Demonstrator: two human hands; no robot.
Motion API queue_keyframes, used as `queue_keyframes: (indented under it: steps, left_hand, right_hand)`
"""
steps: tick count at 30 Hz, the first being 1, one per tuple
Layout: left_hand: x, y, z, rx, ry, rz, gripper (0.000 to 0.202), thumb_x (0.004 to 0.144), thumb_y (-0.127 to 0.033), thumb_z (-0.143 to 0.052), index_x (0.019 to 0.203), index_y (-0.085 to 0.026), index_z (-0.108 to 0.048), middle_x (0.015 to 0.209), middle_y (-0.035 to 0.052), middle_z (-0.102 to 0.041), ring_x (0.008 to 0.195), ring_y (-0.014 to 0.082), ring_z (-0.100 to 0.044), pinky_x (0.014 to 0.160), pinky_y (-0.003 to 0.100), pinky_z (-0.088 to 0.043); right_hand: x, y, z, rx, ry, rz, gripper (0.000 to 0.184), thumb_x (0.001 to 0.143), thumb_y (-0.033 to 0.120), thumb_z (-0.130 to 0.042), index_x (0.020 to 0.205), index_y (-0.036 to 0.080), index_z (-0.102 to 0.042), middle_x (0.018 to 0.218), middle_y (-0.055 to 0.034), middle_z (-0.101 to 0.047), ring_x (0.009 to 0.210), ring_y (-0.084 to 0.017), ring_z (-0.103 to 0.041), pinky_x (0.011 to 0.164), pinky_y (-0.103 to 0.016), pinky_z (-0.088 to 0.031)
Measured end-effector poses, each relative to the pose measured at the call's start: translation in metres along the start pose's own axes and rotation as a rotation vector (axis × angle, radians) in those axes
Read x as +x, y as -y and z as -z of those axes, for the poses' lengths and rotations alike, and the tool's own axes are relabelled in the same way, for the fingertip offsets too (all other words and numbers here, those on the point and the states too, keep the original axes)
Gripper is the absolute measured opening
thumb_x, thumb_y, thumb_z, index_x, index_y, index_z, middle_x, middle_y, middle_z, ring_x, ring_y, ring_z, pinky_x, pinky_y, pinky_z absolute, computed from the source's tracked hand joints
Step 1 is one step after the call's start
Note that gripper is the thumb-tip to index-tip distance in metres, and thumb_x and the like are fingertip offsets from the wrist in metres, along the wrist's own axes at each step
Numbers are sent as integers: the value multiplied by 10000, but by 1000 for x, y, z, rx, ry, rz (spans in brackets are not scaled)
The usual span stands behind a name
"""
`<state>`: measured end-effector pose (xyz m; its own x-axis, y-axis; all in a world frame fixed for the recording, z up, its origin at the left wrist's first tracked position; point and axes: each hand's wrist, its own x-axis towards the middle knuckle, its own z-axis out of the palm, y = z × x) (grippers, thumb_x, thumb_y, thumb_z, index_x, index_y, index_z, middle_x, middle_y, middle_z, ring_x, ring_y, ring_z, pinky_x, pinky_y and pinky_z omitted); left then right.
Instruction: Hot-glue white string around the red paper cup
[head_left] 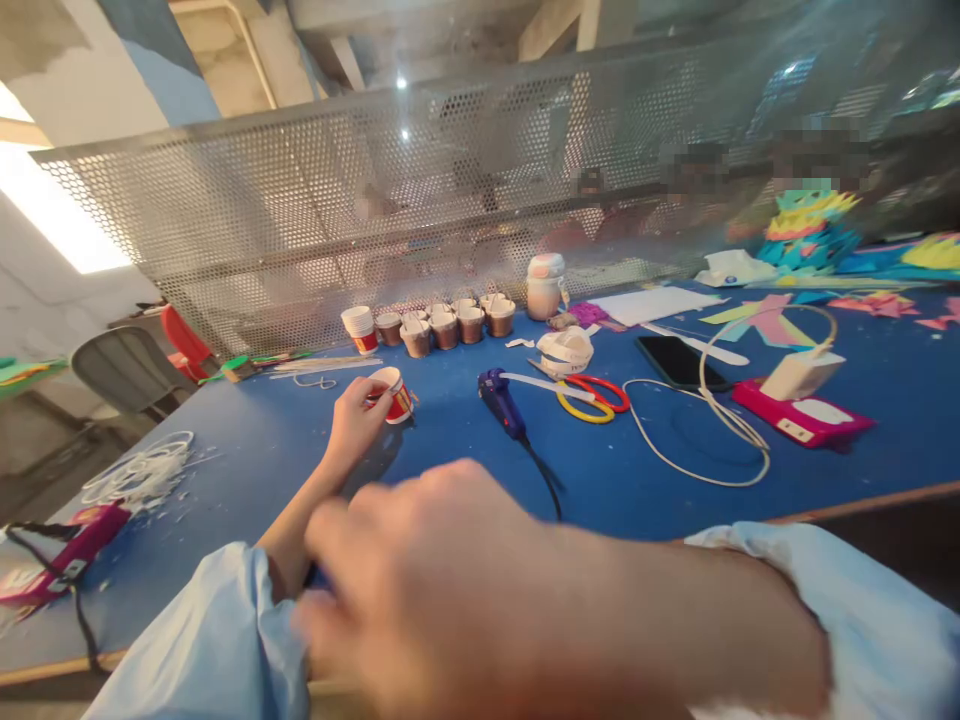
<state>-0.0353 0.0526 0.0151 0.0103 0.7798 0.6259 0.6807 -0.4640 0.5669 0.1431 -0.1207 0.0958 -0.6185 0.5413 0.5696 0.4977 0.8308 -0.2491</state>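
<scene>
On the blue table, my left hand grips a small red and white paper cup by its rim, thumb and fingers closed on its left side. Close to the camera my right hand is large and smeared by motion, so its fingers do not show clearly. To the right of the cup lies a blue hot glue gun with a white glue stick in its back. Scissors with red and yellow handles rest beside it, next to a roll of white tape.
Behind stand a stack of paper cups and several brown-filled cups. A lidded bottle is near the metal mesh screen. At right are a phone, a looping white cable and a pink power strip.
</scene>
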Motion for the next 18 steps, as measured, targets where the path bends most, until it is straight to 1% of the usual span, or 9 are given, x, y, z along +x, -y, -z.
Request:
queue_keyframes:
  steps: [2, 5, 6, 7, 9, 10, 12, 14, 18]
  left_hand:
    - [1, 1, 1, -6, -12, 5, 119, 742, -265, -544, 707, -198, -636, 764, 26, -633, 746, 171, -601, 737, 278, -475]
    - [3, 5, 2, -14, -25, 13, 155, 744, -305, -543, 710, -188, -639, 764, 29, -629, 743, 174, -603, 731, 283, -474]
    - [3, 6, 2, -14, -28, 22, 167, 743, -317, -543, 714, -185, -641, 764, 29, -629, 743, 175, -605, 733, 285, -473]
    - [3, 8, 2, -14, -30, 33, 177, 741, -326, -543, 721, -182, -643, 767, 30, -631, 746, 176, -609, 735, 285, -473]
    - [3, 9, 2, -17, -33, 52, 193, 740, -337, -540, 741, -179, -650, 780, 34, -639, 759, 179, -615, 734, 283, -473]
    - [3, 10, 1, -21, -33, 58, 200, 742, -341, -538, 749, -178, -653, 787, 35, -641, 763, 180, -617, 730, 282, -475]
    - [2, 10, 0, -28, -32, 61, 212, 752, -350, -531, 758, -178, -655, 798, 36, -639, 772, 180, -618, 727, 280, -477]
    - [1, 10, -1, -34, -33, 59, 219, 763, -355, -525, 764, -179, -655, 813, 34, -635, 786, 178, -617, 743, 280, -477]
    - [0, 7, -2, -79, -39, 95, 224, 757, -371, -540, 770, -181, -658, 844, 37, -645, 820, 184, -618, 800, 294, -464]
  right_hand:
    - [20, -41, -10, -76, 99, -244, 397, 782, 240, -565, 1172, 168, -594, 674, -67, -702, 546, -221, -627, 497, -320, -408]
    - [43, -101, -26, -115, 189, -581, 671, 777, 183, -544, 1404, 46, -352, 805, -133, -727, 669, -249, -669, 568, -315, -439]
    - [46, -113, -30, -122, 136, -602, 662, 812, 171, -495, 1432, 45, -298, 848, -134, -728, 723, -245, -677, 609, -314, -449]
    - [45, -121, -33, -143, 62, -546, 610, 845, 175, -456, 1430, 78, -311, 906, -128, -728, 791, -241, -681, 659, -313, -453]
    - [33, -122, -36, -167, 103, -361, 391, 892, 232, -429, 1267, 171, -523, 948, -92, -729, 858, -235, -682, 699, -300, -443]
    - [23, -119, -35, -180, 203, -280, 287, 903, 259, -429, 1105, 201, -624, 929, -75, -733, 856, -233, -684, 690, -291, -432]
    - [1, -114, -28, -218, 381, -239, 243, 898, 266, -449, 875, 209, -684, 882, -63, -739, 829, -224, -686, 658, -271, -403]
    - [-19, -117, -10, -257, 433, -338, 258, 898, 282, -457, 811, 209, -689, 843, -62, -736, 790, -214, -681, 616, -260, -371]
    - [-34, -147, 33, -342, 552, -633, 501, 887, 556, -443, 620, 193, -662, 636, -73, -664, 621, -210, -630, 557, -268, -342]
